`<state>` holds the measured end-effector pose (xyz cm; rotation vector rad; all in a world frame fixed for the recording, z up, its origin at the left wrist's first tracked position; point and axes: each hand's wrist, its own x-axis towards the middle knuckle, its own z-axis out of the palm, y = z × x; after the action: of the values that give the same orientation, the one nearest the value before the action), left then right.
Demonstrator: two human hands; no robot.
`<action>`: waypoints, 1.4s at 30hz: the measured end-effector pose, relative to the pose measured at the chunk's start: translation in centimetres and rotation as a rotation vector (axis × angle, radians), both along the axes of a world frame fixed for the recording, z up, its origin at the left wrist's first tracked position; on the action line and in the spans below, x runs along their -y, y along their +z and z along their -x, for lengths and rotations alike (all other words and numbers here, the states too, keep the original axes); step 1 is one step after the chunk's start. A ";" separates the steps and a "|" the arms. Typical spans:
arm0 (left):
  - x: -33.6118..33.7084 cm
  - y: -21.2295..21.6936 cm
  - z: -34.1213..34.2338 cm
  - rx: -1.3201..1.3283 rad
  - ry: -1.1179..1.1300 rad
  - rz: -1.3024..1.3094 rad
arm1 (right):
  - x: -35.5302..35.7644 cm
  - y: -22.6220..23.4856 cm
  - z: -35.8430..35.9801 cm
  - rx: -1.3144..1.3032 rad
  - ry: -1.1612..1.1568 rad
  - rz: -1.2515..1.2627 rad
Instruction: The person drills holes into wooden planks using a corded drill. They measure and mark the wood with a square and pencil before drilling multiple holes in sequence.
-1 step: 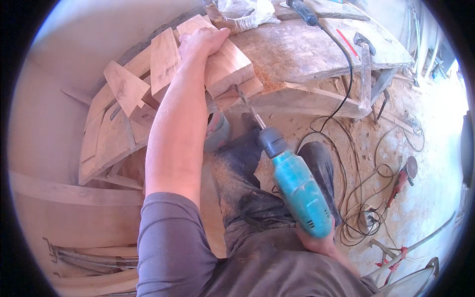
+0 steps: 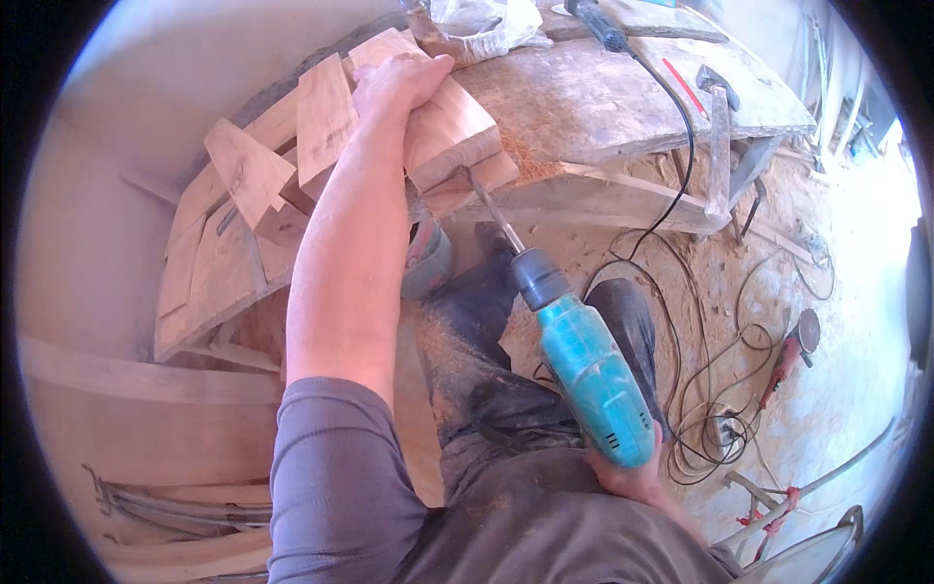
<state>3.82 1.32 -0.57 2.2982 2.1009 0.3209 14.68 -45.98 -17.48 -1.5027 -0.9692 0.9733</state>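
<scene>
My right hand (image 2: 630, 474) grips the rear of a teal power drill (image 2: 592, 375), its handle mostly hidden beneath the body. From the black chuck a long drill bit (image 2: 498, 216) points up and left, its tip at the near end face of a thick wooden block (image 2: 453, 136). How deep the tip sits I cannot tell. My left hand (image 2: 404, 80) is closed over the block's upper part, holding it down on the bench; some fingertips are hidden. Under the block lies another piece of wood (image 2: 501, 173). Left of my forearm stand more cut blocks (image 2: 324, 115).
Sawdust (image 2: 533, 164) lies beside the block on the wooden bench (image 2: 593, 97). A hammer (image 2: 718, 146) hangs over its edge, near a red pencil (image 2: 684, 86) and a corded tool (image 2: 595, 24). Tangled cables (image 2: 715, 428) and an angle grinder (image 2: 790, 355) lie on the floor. A bucket (image 2: 428, 258) stands below.
</scene>
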 end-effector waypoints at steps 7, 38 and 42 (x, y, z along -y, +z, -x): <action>-1.1 -0.4 0.3 -0.005 -0.016 0.011 | 0.4 0.4 -0.2 -0.052 0.020 0.005; 0.3 -0.1 0.2 0.093 -0.006 -0.009 | 0.6 -0.1 -0.7 0.221 0.153 0.020; 0.6 -0.3 0.1 0.121 0.000 -0.038 | 2.2 -3.8 -1.7 0.781 0.321 -0.110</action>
<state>3.77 0.74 -0.85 2.2372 2.0546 0.4903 16.35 -48.15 -21.28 -1.6899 -1.8295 0.5132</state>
